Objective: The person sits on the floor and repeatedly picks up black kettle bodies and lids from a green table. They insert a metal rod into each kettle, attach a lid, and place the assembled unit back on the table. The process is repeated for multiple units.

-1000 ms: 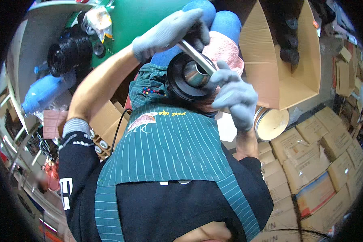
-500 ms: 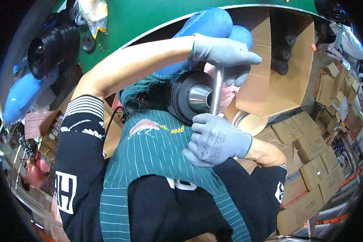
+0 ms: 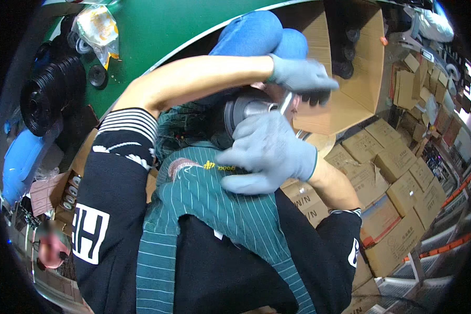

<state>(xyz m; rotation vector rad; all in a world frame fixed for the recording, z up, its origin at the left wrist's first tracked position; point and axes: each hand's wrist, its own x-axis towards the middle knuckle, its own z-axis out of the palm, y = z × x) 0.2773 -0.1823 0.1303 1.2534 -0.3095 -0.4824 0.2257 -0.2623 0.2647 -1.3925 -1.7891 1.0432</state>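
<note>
A shiny metal rod (image 3: 286, 103) slants between my two grey-gloved hands. My left hand (image 3: 301, 74), reaching across from the left, is closed over its far end, partly blurred. My right hand (image 3: 272, 152), nearer my body and smeared by motion, covers the rod's near end and looks closed around it. Just left of the rod, a silver metal cone (image 3: 257, 107) juts from a black round part (image 3: 230, 115) in front of my apron. My right hand hides some of the cone and the black part.
A green table (image 3: 167, 26) curves along the far side, with black discs stacked (image 3: 36, 99) at its left. An open cardboard box (image 3: 358, 78) holding black round pieces stands beyond my hands. Stacked closed cartons (image 3: 387, 178) fill the right. A blue bag (image 3: 21, 162) lies far left.
My right hand has moved up and away from my body and turned, covering more of the rod and cone. The rod shows shorter and more slanted. The whole view has shifted slightly.
</note>
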